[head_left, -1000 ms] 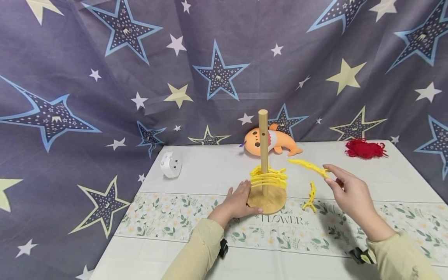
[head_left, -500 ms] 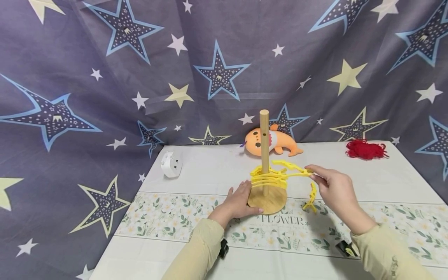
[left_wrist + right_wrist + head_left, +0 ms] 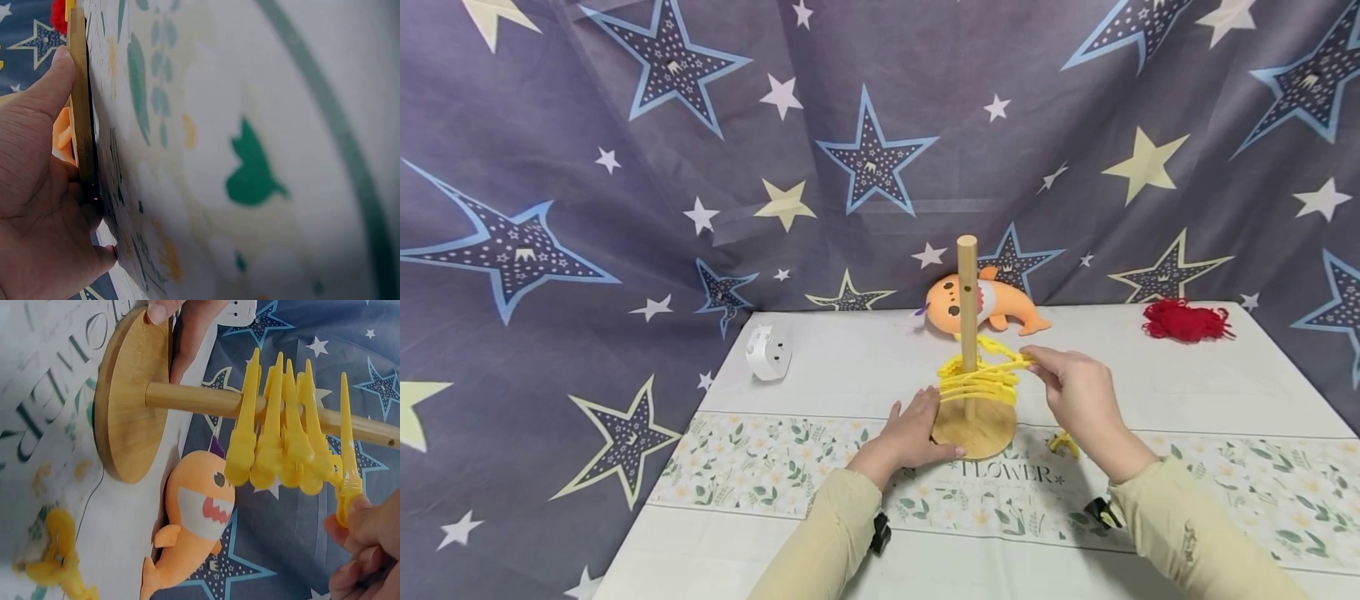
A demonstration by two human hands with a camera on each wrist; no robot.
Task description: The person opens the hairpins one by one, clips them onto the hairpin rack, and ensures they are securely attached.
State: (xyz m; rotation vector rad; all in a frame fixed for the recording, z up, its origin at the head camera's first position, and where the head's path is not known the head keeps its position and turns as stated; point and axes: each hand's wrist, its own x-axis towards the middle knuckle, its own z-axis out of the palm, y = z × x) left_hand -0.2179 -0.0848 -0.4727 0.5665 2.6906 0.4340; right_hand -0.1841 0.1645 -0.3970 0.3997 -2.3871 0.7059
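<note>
A wooden stand [image 3: 973, 435], a round base with an upright post, stands on the table. My left hand [image 3: 912, 432] holds its base from the left, thumb on the front edge and fingers along the side. Several yellow hair clips [image 3: 983, 390] are clamped on the post in a row. In my right hand [image 3: 1081, 402], thumb and fingertips pinch the tail of another yellow hair clip [image 3: 346, 447]. That clip's jaws are spread, one on each side of the post, above the row. One more yellow hair clip [image 3: 61, 550] lies on the tablecloth, partly hidden by my right hand in the head view.
Behind the post lies an orange plush shark [image 3: 1011, 307]. A white plug adapter [image 3: 767, 353] is at the back left, and a bundle of red yarn [image 3: 1186, 321] at the back right. A star-printed curtain [image 3: 865, 250] hangs behind the table.
My right hand has moved left with the pinched hair clip, whose jaws opened and came around the post. My left hand has stayed on the base.
</note>
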